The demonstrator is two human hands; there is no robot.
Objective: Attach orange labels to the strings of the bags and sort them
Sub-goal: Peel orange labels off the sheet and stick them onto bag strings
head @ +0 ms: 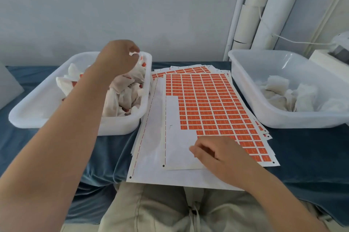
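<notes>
My left hand (pixel 118 56) reaches over the far corner of the left white tub (pixel 34 116) and pinches the top of a white bag (pixel 134 54). That tub holds several white bags (pixel 124 97) with orange labels on their strings. A sheet of orange labels (pixel 211 105) lies in the middle, its lower left part peeled to bare white backing. My right hand (pixel 219 154) rests on the sheet's near end at the edge of the labels, fingers curled. Whether it pinches a label is hidden. The right white tub (pixel 245 90) holds several white bags (pixel 283 92) without visible labels.
More label sheets (pixel 187 70) and bare backing sheets (pixel 151 137) are stacked under the top sheet on a blue cloth (pixel 105 148). White pipes (pixel 264 5) and a cable run up the wall at the back right. My lap shows at the bottom edge.
</notes>
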